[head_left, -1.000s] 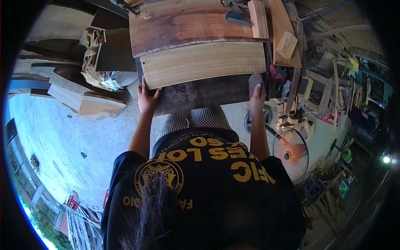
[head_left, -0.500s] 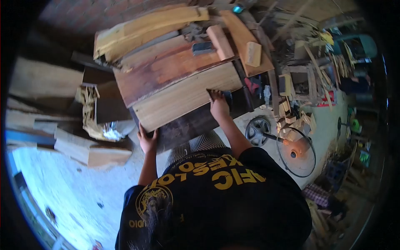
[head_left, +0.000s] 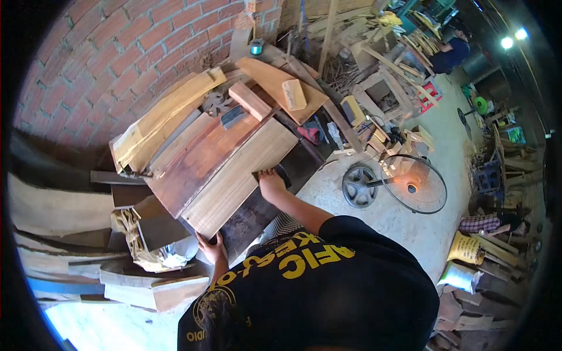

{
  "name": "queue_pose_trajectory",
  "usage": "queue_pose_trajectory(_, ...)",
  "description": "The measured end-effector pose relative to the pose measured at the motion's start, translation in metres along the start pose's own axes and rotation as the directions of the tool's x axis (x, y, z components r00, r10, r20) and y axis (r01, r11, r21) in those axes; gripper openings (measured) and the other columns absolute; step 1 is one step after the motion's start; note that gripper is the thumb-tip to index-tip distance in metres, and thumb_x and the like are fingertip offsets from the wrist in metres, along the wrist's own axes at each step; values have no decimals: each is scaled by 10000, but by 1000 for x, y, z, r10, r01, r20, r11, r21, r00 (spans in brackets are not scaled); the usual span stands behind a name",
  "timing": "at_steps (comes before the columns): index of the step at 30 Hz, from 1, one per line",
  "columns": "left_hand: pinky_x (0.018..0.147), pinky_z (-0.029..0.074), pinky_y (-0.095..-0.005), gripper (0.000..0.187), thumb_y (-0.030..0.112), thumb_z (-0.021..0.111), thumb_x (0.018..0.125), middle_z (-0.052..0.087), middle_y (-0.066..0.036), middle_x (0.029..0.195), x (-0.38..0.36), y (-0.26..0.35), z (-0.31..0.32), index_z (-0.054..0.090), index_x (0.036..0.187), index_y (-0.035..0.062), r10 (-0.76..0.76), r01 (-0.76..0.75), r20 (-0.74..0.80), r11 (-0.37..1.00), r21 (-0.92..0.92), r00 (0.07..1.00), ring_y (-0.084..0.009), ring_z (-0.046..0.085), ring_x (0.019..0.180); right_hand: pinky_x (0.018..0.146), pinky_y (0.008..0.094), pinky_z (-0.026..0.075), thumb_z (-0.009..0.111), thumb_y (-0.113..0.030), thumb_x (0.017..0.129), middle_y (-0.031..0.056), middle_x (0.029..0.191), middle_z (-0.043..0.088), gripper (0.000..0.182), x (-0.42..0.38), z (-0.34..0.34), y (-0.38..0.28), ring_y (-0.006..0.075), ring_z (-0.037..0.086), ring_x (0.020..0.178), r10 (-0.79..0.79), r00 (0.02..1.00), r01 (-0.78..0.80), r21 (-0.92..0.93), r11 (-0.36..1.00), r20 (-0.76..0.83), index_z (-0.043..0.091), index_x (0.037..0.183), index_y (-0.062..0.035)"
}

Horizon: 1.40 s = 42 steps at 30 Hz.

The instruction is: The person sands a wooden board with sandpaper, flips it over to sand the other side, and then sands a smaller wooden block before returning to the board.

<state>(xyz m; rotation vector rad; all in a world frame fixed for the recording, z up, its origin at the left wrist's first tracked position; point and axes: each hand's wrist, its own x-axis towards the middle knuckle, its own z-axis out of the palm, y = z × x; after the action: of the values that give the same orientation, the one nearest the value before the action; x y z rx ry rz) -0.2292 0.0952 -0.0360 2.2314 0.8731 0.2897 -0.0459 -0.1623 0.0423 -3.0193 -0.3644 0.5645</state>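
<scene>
My left hand point(head_left: 212, 245) gripped the dark board point(head_left: 257, 205) at its seven-o'clock corner while my right hand point(head_left: 270, 180) pressed a sanding pad point(head_left: 275, 172) flat at two o'clock (the pale plank point(head_left: 240, 175) above, jolted, could slide).

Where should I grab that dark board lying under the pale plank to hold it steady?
Grip the dark board by its exposed near long edge, coming from the person's side; the pale plank covers the rest. The left hand already clasps the near corner, and the right hand presses a sanding pad further along, so take hold between them.
</scene>
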Motion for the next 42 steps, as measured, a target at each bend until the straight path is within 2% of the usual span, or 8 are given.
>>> queue_pose_trajectory(3,886,454,-460,924,381,757,674,446,-205,1157,-2,6,-1,243,1428,236,0,-1,-5,1000,-24,1000,-377,510,1080,1084,412,261,342,-164,891,193,1354,426,451,0,12,-10,297,382,1284,73,997,-72,37,997,-32,426,1289,30)
queue_pose_trajectory(5,885,454,-461,920,388,753,678,441,-203,1160,-1,2,1,242,1427,236,37,-37,-11,999,-22,999,-378,510,1080,1066,424,294,362,-160,889,258,1312,446,443,-2,17,-14,352,446,1225,36,991,-39,-19,999,-126,452,1255,74)
queue_pose_trajectory(21,907,431,-453,896,419,726,712,422,-215,1210,-6,34,-20,232,1427,201,-58,54,69,997,48,996,-384,497,1096,1060,505,270,330,-116,895,344,1288,416,483,-20,56,-41,422,418,1229,16,987,-65,-300,952,-162,332,1283,172)
queue_pose_trajectory(26,922,426,-450,899,418,733,702,422,-219,1212,-5,38,-21,240,1422,206,-87,85,67,996,36,994,-395,491,1102,1099,471,202,309,-159,909,303,1380,327,513,-26,52,-29,403,328,1299,0,995,-18,-173,985,-102,278,1338,121)
queue_pose_trajectory(34,902,445,-466,895,418,737,694,415,-221,1234,-6,39,-23,234,1415,248,-114,114,80,993,13,990,-402,493,1116,1065,455,284,345,-144,914,303,1326,401,476,-19,33,-27,389,404,1250,-27,998,12,-219,976,-64,336,1313,115)
queue_pose_trajectory(38,886,456,-452,906,417,741,690,427,-218,1207,-6,41,-24,228,1418,247,-117,114,73,993,38,990,-398,507,1092,1019,418,353,392,-151,901,290,1310,428,462,-14,12,-25,365,463,1203,-25,999,34,-198,980,48,375,1284,107)
queue_pose_trajectory(40,966,387,-469,918,466,709,701,394,-222,1277,-7,38,-23,217,1425,192,-148,147,137,989,16,979,-367,430,1195,1012,415,361,404,-122,898,272,1286,460,429,-16,-8,-27,354,464,1202,-15,977,47,-145,988,213,408,1265,99)
queue_pose_trajectory(42,1051,251,-502,895,501,648,738,328,-220,1365,-11,31,-13,217,1420,112,176,-113,-135,917,382,975,-312,294,1311,981,399,390,431,-112,880,256,1251,494,417,-11,-4,-22,336,499,1164,-34,978,61,-128,990,204,434,1244,92)
